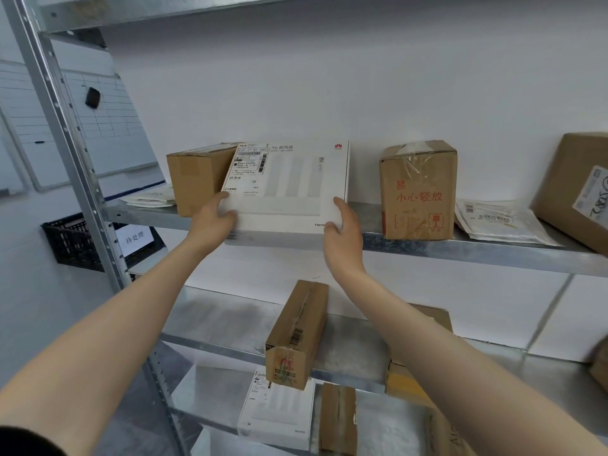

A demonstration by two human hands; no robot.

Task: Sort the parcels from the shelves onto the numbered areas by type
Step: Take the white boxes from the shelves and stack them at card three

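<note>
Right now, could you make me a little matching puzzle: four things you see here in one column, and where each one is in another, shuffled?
Things:
1 white box
2 red-printed carton
3 long narrow carton
4 black crate

Places:
A juts over the front edge of the lower shelf
B far left, beside the shelving
C held by left hand and right hand
D stands on the upper shelf, untouched

Pairs: 1-C, 2-D, 3-A, 4-B
</note>
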